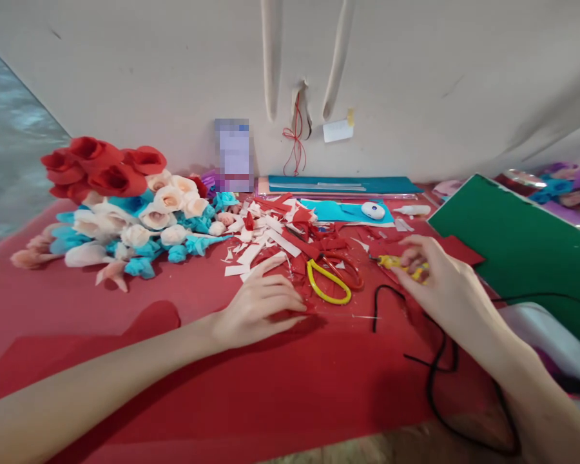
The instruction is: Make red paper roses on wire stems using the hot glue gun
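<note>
Right of centre in the frame, my right hand (428, 274) curls its fingers round a yellow tool (388, 261); I judge it light and stiff, best held behind its dark tip (374, 258). My left hand (261, 301) rests loosely spread at the red sheet (270, 380), bottom centre, probably soft, easily creased.

Passage is offered over the near red sheet (270, 393), obstructed at right by a black cord (430, 386); farther, reach is blocked by scissors (337, 301) and paper scraps (284, 243), and at far left by artificial roses (168, 198).
</note>
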`<state>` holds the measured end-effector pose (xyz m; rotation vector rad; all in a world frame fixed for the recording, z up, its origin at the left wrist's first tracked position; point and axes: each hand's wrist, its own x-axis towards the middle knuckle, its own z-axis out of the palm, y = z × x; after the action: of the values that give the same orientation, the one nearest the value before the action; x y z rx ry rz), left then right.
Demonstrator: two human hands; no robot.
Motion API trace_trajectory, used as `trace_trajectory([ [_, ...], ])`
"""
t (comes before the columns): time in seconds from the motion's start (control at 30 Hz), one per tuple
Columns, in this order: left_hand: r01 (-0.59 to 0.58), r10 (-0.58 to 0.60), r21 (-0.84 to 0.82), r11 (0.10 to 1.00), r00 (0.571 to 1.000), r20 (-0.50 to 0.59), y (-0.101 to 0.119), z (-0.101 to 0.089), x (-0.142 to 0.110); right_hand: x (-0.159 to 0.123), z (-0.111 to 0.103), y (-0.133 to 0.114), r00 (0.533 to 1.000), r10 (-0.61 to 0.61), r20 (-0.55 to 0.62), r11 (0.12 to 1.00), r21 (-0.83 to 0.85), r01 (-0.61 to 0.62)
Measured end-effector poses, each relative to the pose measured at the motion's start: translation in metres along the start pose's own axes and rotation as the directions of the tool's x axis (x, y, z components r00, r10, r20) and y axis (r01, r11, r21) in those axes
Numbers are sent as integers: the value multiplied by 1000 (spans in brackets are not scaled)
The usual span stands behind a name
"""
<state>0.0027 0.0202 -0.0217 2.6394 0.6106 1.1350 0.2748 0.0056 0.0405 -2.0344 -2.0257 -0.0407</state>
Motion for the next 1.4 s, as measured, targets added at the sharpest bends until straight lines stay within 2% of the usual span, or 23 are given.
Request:
trace_trajectory([
  [0.13,93,-94,-21,995,995,-21,-6,8,-5,-2,26,48,983,156,96,977,-160,-139],
  [0.23,133,-134,-29,991,991,-30,-7,9,-5,-2,41,73,951,241,195,960,-194,-204],
  [0.33,144,-145,-35,989,989,-26,-6,7,-5,2,49,86,920,310,241,945,-179,-272],
  [0.47,146,-147,-36,989,989,-24,-4,7,-4,4,52,91,891,400,212,916,-106,-386],
  [0.6,141,-142,-35,989,990,-21,-4,6,-4,-1,42,77,896,439,64,897,33,-441],
  [0.67,137,-137,-35,990,990,-17,-4,7,-4,-5,32,65,912,410,-20,907,109,-406],
  [0.77,136,-137,-31,990,990,-23,-4,7,-4,-11,18,49,936,345,-66,922,212,-325],
  [0.83,144,-145,-28,989,989,-34,-4,7,-4,-15,13,41,948,316,-45,909,302,-289],
  [0.97,112,-112,12,994,993,-49,-3,6,-4,-25,14,28,975,180,132,856,466,-222],
  [1.03,61,-60,32,998,997,-49,-3,5,-3,-33,19,19,982,131,138,875,449,-180],
  [1.1,19,-15,46,999,998,-68,-2,4,-2,-43,25,8,994,104,34,928,356,-109],
  [1.2,25,-22,52,998,997,-68,-3,4,-2,-56,34,-7,992,59,-111,979,201,-35],
  [1.3,15,-12,55,998,998,-55,-5,4,-5,-64,41,-14,987,32,-156,996,91,-18],
  [1.4,0,2,46,999,1000,-30,-7,5,-8,-67,44,-16,989,9,-151,999,39,-3],
])
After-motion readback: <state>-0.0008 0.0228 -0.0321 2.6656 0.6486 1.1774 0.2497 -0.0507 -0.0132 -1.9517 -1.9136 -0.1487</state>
